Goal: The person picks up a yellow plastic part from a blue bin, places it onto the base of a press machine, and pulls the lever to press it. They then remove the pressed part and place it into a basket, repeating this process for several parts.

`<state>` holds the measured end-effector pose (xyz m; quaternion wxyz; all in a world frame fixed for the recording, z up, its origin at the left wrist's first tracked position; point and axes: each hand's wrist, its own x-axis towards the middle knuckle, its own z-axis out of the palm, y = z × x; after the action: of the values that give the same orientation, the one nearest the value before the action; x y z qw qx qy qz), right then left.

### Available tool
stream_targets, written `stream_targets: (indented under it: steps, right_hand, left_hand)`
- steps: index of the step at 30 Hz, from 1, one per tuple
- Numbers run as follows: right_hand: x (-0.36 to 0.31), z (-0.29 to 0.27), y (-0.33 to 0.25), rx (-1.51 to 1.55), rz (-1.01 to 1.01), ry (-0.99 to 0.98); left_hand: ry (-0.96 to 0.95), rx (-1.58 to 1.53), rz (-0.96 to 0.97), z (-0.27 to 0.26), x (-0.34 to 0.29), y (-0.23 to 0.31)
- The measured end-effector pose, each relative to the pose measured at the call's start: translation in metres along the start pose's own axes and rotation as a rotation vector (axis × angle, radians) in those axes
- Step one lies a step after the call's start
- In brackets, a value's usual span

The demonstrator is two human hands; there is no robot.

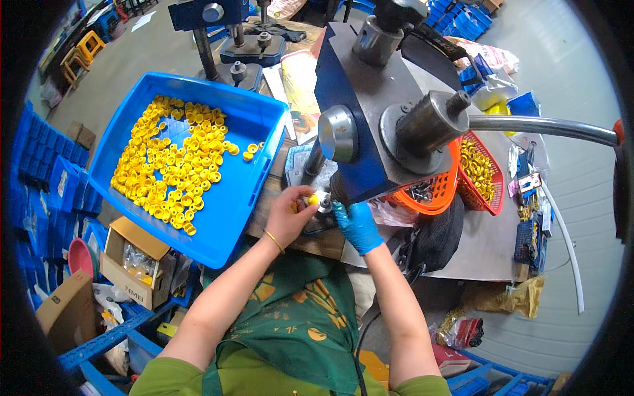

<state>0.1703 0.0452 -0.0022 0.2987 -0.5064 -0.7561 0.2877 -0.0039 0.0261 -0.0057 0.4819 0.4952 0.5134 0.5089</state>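
My bare left hand (290, 216) pinches a small yellow cap (312, 198) between thumb and fingertips, right beside a metal fixture (324, 202) under the press. From the other side my right hand (358, 226), in a blue glove, reaches the fixture with its fingers closed together; whatever it grips there is hidden. Above both hands stands a blue hand press (389, 125) with a steel lever (541, 123) running off to the right. To the left lies a blue tray (232, 218) holding many loose yellow caps (173, 165) like the one in my left hand.
Right of the press are an orange basket (422, 203) of metal parts and a red basket (496, 201) of yellow pieces. Another press (221, 49) stands beyond the tray. A cardboard box (135, 267) sits below the tray, and stacked blue crates (49, 148) line the left.
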Motion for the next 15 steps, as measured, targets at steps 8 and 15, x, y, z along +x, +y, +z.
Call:
stream_targets:
  steps: [8,15]
  right_hand:
    - [0.009,-0.040,-0.027,-0.098,-0.030,-0.066]
    - [0.028,-0.038,-0.037,-0.195,-0.172,-0.233]
  left_hand:
    - [-0.015,0.073,0.058,0.010,0.001,0.002]
    - [0.078,0.268,0.073,-0.016,-0.008,0.008]
